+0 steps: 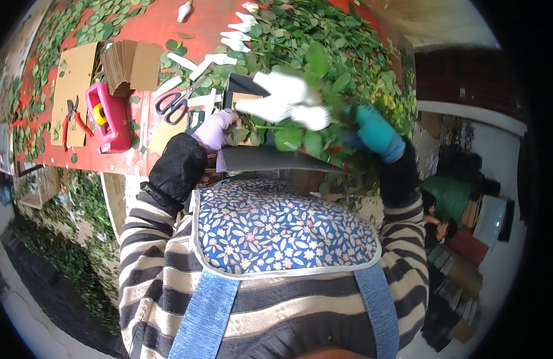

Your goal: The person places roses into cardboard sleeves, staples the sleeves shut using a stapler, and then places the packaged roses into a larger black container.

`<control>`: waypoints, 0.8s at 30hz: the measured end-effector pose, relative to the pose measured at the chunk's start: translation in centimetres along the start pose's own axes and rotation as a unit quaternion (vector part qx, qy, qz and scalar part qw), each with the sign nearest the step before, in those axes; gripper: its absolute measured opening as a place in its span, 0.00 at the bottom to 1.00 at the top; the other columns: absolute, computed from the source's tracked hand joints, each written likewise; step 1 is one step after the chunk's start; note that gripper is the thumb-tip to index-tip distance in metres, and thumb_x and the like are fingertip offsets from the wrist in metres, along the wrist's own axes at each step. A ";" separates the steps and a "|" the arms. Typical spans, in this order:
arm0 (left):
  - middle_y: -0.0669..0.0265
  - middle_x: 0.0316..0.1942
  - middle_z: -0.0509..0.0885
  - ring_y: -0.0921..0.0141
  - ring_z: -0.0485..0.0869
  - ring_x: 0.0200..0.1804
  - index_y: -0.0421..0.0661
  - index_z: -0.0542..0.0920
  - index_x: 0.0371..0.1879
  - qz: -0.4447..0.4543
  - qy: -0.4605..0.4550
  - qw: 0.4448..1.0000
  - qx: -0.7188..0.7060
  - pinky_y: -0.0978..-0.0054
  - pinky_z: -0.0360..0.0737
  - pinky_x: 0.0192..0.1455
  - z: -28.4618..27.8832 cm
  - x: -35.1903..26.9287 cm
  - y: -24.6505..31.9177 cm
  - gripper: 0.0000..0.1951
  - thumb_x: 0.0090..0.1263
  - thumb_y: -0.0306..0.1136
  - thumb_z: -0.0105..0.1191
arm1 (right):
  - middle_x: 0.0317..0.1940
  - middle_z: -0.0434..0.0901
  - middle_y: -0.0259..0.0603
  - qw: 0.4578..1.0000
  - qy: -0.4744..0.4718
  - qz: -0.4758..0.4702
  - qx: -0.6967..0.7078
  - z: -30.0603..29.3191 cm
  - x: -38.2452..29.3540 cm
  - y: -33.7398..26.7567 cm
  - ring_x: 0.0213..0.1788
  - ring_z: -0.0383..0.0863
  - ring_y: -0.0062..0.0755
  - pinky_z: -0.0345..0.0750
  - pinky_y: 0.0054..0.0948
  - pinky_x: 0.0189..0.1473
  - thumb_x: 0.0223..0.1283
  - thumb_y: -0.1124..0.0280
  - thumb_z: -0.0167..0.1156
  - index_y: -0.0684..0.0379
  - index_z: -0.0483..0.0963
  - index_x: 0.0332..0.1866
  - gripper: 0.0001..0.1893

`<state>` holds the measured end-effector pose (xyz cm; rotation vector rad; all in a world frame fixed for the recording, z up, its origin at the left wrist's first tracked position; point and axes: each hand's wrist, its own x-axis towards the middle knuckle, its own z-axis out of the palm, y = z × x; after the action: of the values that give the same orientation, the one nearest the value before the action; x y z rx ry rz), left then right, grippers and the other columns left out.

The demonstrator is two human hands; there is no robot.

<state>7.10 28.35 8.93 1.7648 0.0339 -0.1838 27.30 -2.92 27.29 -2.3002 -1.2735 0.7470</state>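
Observation:
My left hand [216, 128], in a lilac glove, is at the near left of a black holder [281, 158] on the table. Its fingertips are curled beside leaves and a brown card piece, and what they grip is partly hidden. My right hand [377, 133], in a teal glove, is closed around leafy green stems [337, 96] at the right. Between the hands, several flower heads in white sleeves [281, 101] hang over the holder, blurred. Navy-handled scissors [177, 105] lie left of the holder, among white strips [182, 61].
A pink tape dispenser [108, 119], red-handled pruning shears [72, 123] and folded corrugated cardboard [133, 65] are on the red table [168, 27] at left. A heap of leafy stems [312, 31] covers its far right, with white-sleeved heads [236, 38] along the edge. A person [438, 224] is at right.

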 end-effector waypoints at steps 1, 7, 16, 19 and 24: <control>0.60 0.41 0.84 0.69 0.83 0.41 0.42 0.81 0.42 0.043 -0.008 0.992 -0.116 0.73 0.80 0.46 0.4 0.1 -0.1 0.13 0.59 0.15 0.57 | 0.37 0.81 0.47 0.999 -0.027 0.003 -0.026 0.3 1.3 -2.1 0.39 0.81 0.51 0.78 0.41 0.41 0.46 0.72 0.72 0.59 0.78 0.50 0.22; 0.57 0.42 0.85 0.59 0.84 0.46 0.44 0.80 0.55 0.078 -0.137 0.986 0.054 0.64 0.79 0.53 -1.1 0.2 -0.9 0.19 0.64 0.26 0.63 | 0.39 0.81 0.48 0.963 -0.072 -0.040 -0.257 11.8 3.2 6.1 0.39 0.81 0.52 0.79 0.44 0.41 0.46 0.66 0.71 0.61 0.75 0.53 0.26; 0.62 0.62 0.75 0.67 0.73 0.65 0.47 0.62 0.72 0.046 -0.064 0.991 -0.107 0.69 0.71 0.66 -2.7 -1.1 2.2 0.39 0.57 0.12 0.56 | 0.61 0.75 0.55 0.979 -0.179 0.045 -0.082 9.3 3.6 5.8 0.61 0.76 0.54 0.74 0.43 0.62 0.49 0.62 0.73 0.62 0.69 0.66 0.37; 0.63 0.59 0.77 0.72 0.77 0.58 0.45 0.61 0.72 0.060 -0.039 0.984 -0.163 0.74 0.75 0.60 -2.2 -0.1 2.2 0.36 0.65 0.24 0.63 | 0.60 0.76 0.54 0.979 -0.156 0.036 -0.130 8.2 3.4 5.7 0.61 0.76 0.54 0.74 0.43 0.61 0.50 0.63 0.72 0.61 0.70 0.66 0.35; 0.63 0.45 0.85 0.75 0.82 0.46 0.41 0.75 0.58 -0.140 0.064 0.975 -0.160 0.77 0.81 0.51 -1.5 0.6 3.4 0.20 0.68 0.23 0.60 | 0.56 0.79 0.53 0.984 -0.158 0.064 -0.055 7.0 4.0 4.3 0.56 0.78 0.56 0.77 0.43 0.57 0.50 0.66 0.72 0.61 0.71 0.64 0.33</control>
<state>8.31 29.04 12.41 1.4408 0.3869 -0.2524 27.48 -1.01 18.39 -2.4403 -1.3358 1.1517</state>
